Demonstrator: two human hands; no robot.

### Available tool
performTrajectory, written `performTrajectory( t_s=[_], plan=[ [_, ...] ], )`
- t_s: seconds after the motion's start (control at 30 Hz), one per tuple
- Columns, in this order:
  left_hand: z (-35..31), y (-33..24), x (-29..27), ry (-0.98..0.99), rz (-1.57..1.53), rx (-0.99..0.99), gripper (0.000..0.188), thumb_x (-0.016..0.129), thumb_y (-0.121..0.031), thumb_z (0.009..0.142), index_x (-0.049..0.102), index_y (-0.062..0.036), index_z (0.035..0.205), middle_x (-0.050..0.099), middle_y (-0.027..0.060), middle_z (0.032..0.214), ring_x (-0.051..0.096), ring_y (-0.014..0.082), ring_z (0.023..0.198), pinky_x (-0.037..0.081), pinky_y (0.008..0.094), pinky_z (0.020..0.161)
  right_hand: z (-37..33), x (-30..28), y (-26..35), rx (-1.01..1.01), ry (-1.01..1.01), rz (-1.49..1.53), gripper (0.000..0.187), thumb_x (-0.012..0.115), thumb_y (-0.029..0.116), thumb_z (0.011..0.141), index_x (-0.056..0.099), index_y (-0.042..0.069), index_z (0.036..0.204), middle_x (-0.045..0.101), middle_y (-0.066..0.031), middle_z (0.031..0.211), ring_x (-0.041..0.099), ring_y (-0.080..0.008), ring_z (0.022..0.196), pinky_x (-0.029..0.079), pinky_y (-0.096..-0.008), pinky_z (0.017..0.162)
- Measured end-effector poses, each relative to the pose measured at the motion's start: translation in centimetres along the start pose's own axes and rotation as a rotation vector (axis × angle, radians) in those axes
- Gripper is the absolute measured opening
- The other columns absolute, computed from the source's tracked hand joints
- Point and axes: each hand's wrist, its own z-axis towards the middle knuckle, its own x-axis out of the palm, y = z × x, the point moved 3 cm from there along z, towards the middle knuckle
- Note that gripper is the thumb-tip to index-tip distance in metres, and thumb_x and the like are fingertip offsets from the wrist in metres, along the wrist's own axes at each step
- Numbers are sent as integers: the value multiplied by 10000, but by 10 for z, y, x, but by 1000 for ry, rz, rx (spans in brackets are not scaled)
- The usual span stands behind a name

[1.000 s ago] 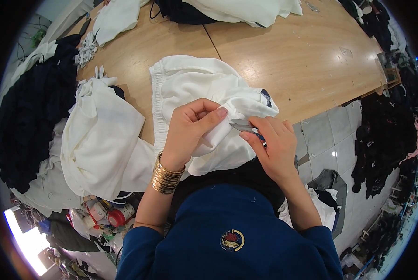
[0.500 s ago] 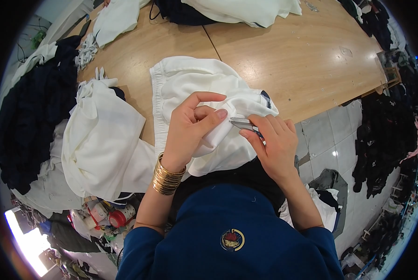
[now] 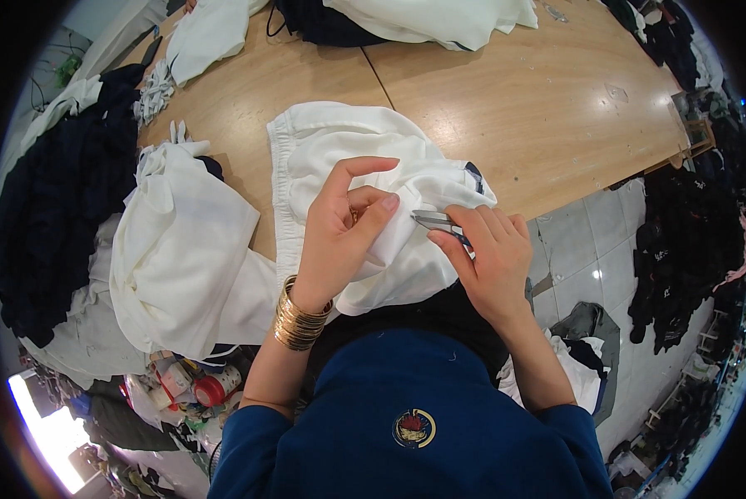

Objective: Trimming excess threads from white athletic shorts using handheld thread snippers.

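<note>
Before me on the table lies a white garment (image 3: 360, 137) with a gathered elastic waistband along its left side and a small dark label at its right. My left hand (image 3: 335, 229), with gold bangles at the wrist, is closed at a raised fold of the cloth. Its index finger is stretched out, apart from the thumb; the lower fingers are curled and partly hidden. Thread snips (image 3: 433, 220) with grey blades sit in my right hand (image 3: 493, 254), fingers wrapped round them. The blade tips point left at the fold, a little right of my left thumb.
A heaped white garment (image 3: 181, 241) hangs over the table's left side, beside a dark pile (image 3: 65, 200). More white cloth (image 3: 456, 21) lies at the far edge of the wooden table (image 3: 547, 116). Dark clothes (image 3: 681, 258) lie to the right; a red-and-white container (image 3: 216, 387) is lower left.
My left hand has shifted slightly left, its thumb drawing away from the snips' tips. The right hand and snips are almost still.
</note>
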Motion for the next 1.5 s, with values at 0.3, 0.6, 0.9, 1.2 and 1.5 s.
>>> performTrajectory(
  t_s=[0.3, 0.6, 0.9, 1.2, 1.5],
  plan=[
    [-2, 0, 1, 26, 85, 41, 323, 558, -49, 862, 462, -51, 1171, 640, 50, 776, 507, 20, 650, 387, 165, 583, 2, -1, 2, 12, -1, 18, 248, 652, 316, 777, 592, 105, 892, 510, 5, 665, 486, -161, 589, 303, -306, 566],
    [-5, 0, -3, -1, 73, 21, 315, 556, -48, 863, 470, -49, 1166, 646, 55, 785, 532, 30, 677, 403, 166, 611, -1, 1, -9, 425, 46, 539, 206, 666, 200, 799, 591, 56, 927, 595, -17, 759, 485, -128, 613, 380, -252, 586],
    [-2, 2, 0, 34, 99, 2, 310, 560, -53, 859, 483, -54, 1160, 653, 58, 794, 539, 34, 685, 417, 176, 628, -2, 20, -6, 399, -28, 624, 129, 679, 16, 743, 583, 33, 827, 547, 35, 701, 368, -52, 591, 341, -197, 533],
    [-1, 1, -4, 33, 46, -47, 329, 585, -58, 846, 485, -60, 1159, 660, 59, 823, 563, 50, 707, 430, 186, 641, 3, 9, -22, 472, 17, 604, 160, 676, 100, 744, 578, 60, 864, 574, -5, 730, 494, -137, 596, 374, -259, 617],
    [1, -2, -2, 38, -12, -106, 396, 638, -58, 805, 473, -53, 1165, 663, 87, 847, 587, 83, 748, 453, 206, 667, -1, 5, -14, 182, 98, 302, 276, 662, 338, 776, 590, 88, 868, 593, -7, 733, 541, -150, 633, 303, -289, 659]
  ],
)
